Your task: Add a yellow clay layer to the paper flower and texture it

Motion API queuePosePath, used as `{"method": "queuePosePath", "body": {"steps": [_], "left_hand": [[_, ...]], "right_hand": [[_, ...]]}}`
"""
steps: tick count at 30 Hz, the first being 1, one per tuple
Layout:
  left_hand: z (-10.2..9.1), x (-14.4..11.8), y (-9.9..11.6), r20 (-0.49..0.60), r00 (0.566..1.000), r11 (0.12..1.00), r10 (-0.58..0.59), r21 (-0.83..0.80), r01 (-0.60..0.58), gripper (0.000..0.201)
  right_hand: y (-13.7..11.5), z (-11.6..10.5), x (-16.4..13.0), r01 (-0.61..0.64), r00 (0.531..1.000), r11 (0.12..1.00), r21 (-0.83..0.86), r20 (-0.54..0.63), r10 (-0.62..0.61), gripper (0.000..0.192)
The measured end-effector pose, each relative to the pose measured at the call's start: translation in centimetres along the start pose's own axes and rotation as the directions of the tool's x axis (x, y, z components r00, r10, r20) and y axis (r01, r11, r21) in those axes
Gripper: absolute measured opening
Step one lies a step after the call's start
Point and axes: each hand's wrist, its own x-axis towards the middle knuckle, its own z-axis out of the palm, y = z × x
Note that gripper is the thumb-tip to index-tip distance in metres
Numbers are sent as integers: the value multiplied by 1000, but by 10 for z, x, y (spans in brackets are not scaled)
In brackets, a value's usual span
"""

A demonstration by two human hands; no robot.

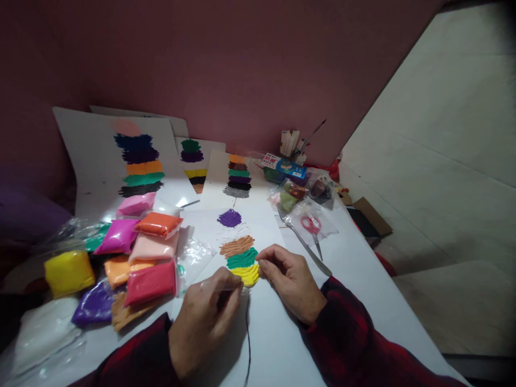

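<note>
Bands of modelling clay lie in a column on a white sheet (266,226): a purple dome (229,217), white strands (234,232), brown strands (237,245), green strands (242,258) and, nearest me, yellow clay (250,275). My left hand (207,314) is closed, thumb and forefinger pinched at the yellow clay's lower left edge. At its right edge my right hand (291,277) pinches with thumb and forefinger, the other fingers curled. The ends in my fingertips are mostly hidden. A thin dark line (248,338) runs down the sheet below the yellow band.
Left are several clay packets, including a red one (151,282) and a yellow one (69,273). Right lie a fork (302,239), red-handled scissors (311,224), bagged clay (288,200) and a box (284,165). Sheets with coloured bands (97,161) lean against the wall (242,70).
</note>
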Motion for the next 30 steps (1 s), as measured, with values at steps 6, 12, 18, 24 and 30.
{"method": "queuePosePath", "body": {"steps": [6,12,18,24,30], "left_hand": [[0,0,-1,48,998,999,-41,34,40,12],[0,5,2,76,995,994,-71,89,64,16],[-2,8,8,26,995,981,-97,174,91,18],[-7,9,6,0,998,974,-65,220,63,19],[-7,5,2,-50,999,988,6,154,2,11]], "right_hand": [[0,-1,0,-3,1000,1000,-1,0,3,11],[0,0,0,-3,1000,1000,1,5,3,11],[1,0,1,0,1000,1000,-4,-1,0,11],[0,0,1,-5,1000,1000,8,1,5,11],[-2,0,0,-6,1000,1000,2,1,6,11]]}}
